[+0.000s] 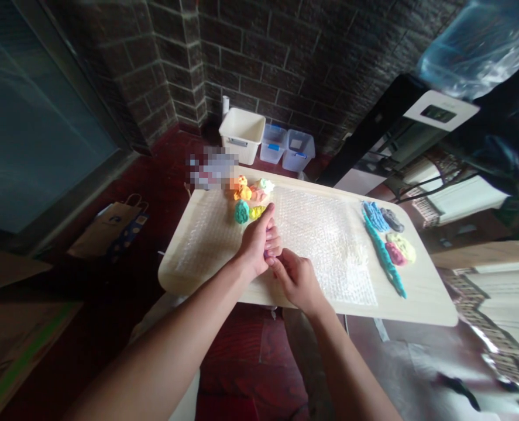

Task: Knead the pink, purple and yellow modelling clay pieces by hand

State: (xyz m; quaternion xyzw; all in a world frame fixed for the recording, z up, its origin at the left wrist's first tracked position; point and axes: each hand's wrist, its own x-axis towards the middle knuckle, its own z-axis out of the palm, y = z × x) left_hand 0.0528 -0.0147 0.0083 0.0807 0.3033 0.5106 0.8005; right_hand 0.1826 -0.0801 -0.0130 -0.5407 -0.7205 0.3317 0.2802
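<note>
Purple piece point(267, 254) is mostly buried in my left hand point(258, 242); only a sliver shows low in the fist, over the near part of the surface point(432, 298). Soft by the look of it, I'd guess, so light even pressure should beat a hard squeeze. I'd let the left act as the clamp and the right do the fine work at the exposed end: small pinches, turning the piece between them so no side gets flattened. Opening the left a bit would give a better look; right now my own fingers block most of it. Best to stay above the bubble wrap point(320, 222), away from the green lump point(241, 211) and yellow lump point(256, 212) just beyond the left hand, so colours don't mix.

Pose: left is curled closed round the piece, thumb extended up and forward, finger backs facing right. Right hand point(302, 282) is narrow, thumb and index drawn in against the lower edge of the left; can't tell if the piece is between those tips. Forearms angle in from both lower corners, crossing the near edge, and meet in a V.
</note>
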